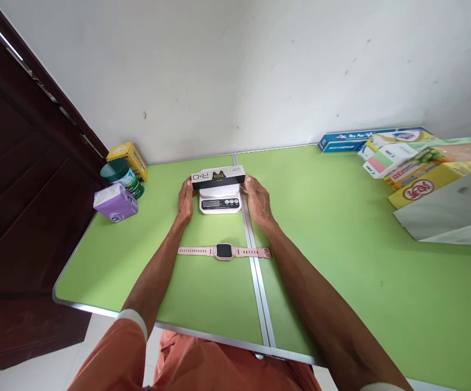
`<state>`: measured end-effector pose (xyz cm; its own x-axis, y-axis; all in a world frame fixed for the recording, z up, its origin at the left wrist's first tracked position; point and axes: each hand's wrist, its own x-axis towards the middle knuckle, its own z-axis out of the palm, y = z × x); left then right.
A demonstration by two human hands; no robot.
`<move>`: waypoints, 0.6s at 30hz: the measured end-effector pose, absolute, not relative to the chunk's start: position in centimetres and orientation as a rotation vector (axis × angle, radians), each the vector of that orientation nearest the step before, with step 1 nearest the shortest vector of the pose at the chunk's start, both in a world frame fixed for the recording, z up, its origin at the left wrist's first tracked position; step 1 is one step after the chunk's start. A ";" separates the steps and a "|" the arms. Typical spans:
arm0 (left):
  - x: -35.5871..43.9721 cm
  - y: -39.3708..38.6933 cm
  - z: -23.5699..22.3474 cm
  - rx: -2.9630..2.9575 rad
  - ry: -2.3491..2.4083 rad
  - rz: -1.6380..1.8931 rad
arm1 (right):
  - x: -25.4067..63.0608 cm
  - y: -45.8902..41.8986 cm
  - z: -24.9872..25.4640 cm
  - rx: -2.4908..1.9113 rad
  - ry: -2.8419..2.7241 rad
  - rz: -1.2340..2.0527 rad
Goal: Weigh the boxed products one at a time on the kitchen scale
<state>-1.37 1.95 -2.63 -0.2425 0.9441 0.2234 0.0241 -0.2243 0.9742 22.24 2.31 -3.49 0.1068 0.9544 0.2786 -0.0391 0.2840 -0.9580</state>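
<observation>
A long black-and-white box (218,177) with a dark cat-ear shape on it lies crosswise at a white digital kitchen scale (220,204). My left hand (185,201) grips the box's left end and my right hand (258,200) its right end. Whether the box rests on the weighing plate or hangs just above it, I cannot tell. The scale's display and buttons face me; the digits are too small to read. Between my forearms, nearer to me, a pink smartwatch (224,251) lies flat with its strap stretched out.
At the left of the green folding table (325,217) stand a yellow box (128,157), a dark green-lidded jar (122,176) and a purple pack (115,202). Along the right are a blue box (341,142) and several colourful cartons (422,187). A wall closes off the back.
</observation>
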 end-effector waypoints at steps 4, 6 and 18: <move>-1.3 1.8 -2.3 1.251 1.291 1.555 | 22.1 2.2 -3.3 -1.009 -1.206 0.960; -1.3 1.7 -2.3 1.252 1.287 1.553 | 22.1 2.2 -3.3 -1.010 -1.204 0.964; -1.3 1.4 -2.0 1.278 1.300 1.553 | 22.2 2.6 -3.7 -0.999 -1.195 0.972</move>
<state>-1.31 1.39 -2.00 -0.2403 0.9427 0.2314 0.0619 -0.2230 0.9729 22.25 2.56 -3.68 0.1119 0.9578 0.2647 -0.0639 0.2727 -0.9600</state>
